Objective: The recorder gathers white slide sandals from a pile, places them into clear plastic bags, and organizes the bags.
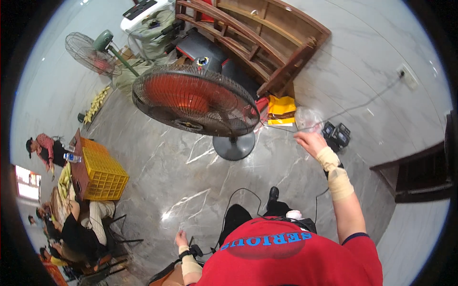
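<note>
The right grip (311, 143), in the right-centre of the frame, reaches forward with its fingers bent and drawn close together, the gap between them narrow; the thin dark power cable (367, 101) passes right by the fingertips, and whether they pinch it or merely come near it cannot be made out. The left grip (182, 238), low in the frame left of centre, hangs small and blurred, with its spread and contents unclear. The large black wire-caged fan with red-orange blades (195, 97) stands in the upper middle on a round dark-grey base (234, 145). From near it, the cable climbs to a white wall socket (408, 76) at the upper right. Around the right grip, room is tight: a clear crumpled plastic bag (308, 118) lies just above, and blocky black devices (337, 136) just right. Wider room lies on the grey marbled floor (167, 171), bounded at left by a yellow lattice-sided plastic crate (107, 176).
</note>
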